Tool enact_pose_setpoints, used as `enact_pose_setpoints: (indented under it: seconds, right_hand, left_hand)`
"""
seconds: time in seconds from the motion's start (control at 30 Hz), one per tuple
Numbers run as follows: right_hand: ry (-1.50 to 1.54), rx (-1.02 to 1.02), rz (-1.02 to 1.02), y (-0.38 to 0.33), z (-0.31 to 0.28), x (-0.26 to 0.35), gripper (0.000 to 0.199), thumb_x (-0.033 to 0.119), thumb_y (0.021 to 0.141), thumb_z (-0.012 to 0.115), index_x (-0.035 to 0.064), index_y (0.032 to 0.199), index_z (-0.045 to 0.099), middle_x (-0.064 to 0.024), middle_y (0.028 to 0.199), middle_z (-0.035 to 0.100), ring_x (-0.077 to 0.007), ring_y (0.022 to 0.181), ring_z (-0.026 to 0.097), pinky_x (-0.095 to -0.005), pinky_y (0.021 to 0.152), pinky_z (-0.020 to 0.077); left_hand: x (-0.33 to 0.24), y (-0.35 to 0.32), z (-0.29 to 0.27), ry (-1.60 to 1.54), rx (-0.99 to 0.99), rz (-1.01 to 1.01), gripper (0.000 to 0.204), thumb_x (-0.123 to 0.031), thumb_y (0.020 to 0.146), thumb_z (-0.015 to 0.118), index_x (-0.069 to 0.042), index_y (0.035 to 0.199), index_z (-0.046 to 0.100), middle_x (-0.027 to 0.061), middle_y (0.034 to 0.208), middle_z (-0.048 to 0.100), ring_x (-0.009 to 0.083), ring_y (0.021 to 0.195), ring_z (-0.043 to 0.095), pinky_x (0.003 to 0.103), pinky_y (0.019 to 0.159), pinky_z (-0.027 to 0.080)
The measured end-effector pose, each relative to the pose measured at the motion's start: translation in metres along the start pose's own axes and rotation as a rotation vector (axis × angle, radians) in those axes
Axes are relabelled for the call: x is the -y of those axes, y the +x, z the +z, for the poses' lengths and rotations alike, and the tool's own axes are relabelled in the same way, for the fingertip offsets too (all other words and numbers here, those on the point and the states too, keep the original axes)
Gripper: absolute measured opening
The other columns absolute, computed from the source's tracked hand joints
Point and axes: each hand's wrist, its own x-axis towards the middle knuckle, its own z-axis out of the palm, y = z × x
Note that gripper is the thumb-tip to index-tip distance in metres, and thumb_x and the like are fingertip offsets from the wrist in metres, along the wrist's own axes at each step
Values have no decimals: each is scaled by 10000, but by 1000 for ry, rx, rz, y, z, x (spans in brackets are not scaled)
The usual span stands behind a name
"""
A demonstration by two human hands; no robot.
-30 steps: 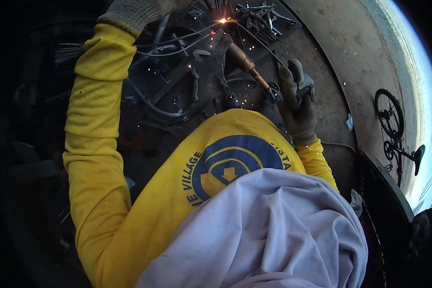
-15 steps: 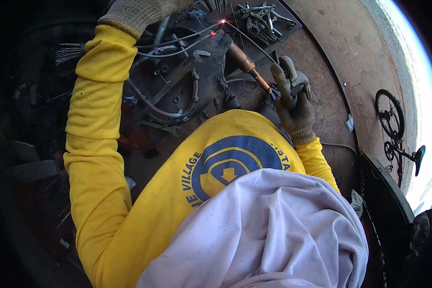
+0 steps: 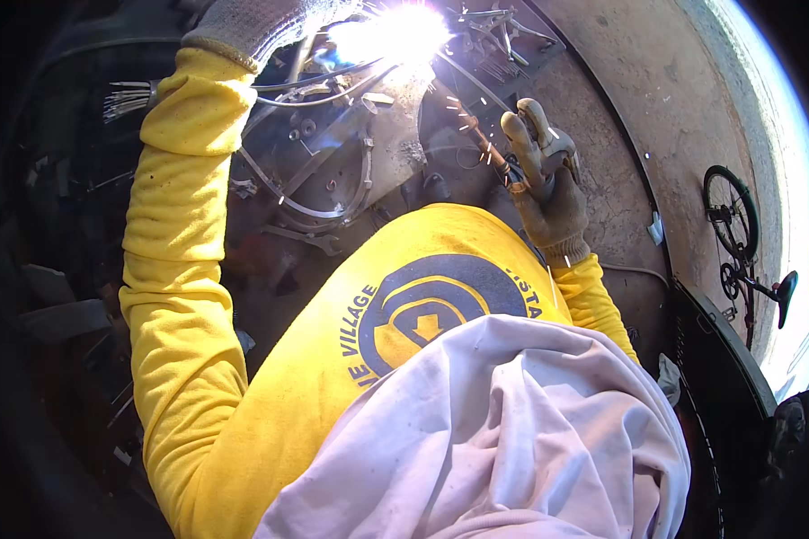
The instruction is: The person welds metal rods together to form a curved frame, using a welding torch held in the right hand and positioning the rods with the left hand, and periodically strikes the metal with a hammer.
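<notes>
My right hand, in a tan and grey work glove, is closed around the dark grip of an electrode holder, mostly hidden by the fingers. A thin welding rod runs from near its fingertips toward a blinding white arc. Beside that hand lies a copper-coloured tapered rod. My left hand, in a knitted grey glove, reaches past the arc's left side; its fingers are lost at the top edge and in glare. Curved metal rods pass between the left wrist and the arc. Sparks scatter downward.
A dark metal worktop lies under the arc, with a bent metal ring, nuts and an open-ended wrench. Loose metal tools sit at its far right. A bundle of rods is left. A bicycle stands right.
A small red glow at the rod's tip has become a bright white arc with flying sparks, lighting the worktop and gloves. Both hands stay nearly in place.
</notes>
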Motion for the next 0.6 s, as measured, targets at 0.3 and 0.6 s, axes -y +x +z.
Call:
enact_pose_setpoints:
  seconds: [0.3,0.6]
  right_hand:
    - [-10,-35,2,3,-2,7,517,277,818,793,66,1247,596,-206,1099,688,-438,994,685,-463,822,552]
    - [-171,12,-158,-1,-1,-9,784,156,839,700,64,1561,410,-195,1472,501,-327,1245,563,-408,1055,432]
  left_hand:
    - [3,1,11,-120,-116,61,947,-488,706,865,48,1396,500,277,1151,657,397,1046,670,458,916,541]
    - [23,3,40,111,-196,179,966,-567,785,789,80,1422,458,306,1247,632,411,1175,630,461,1016,510]
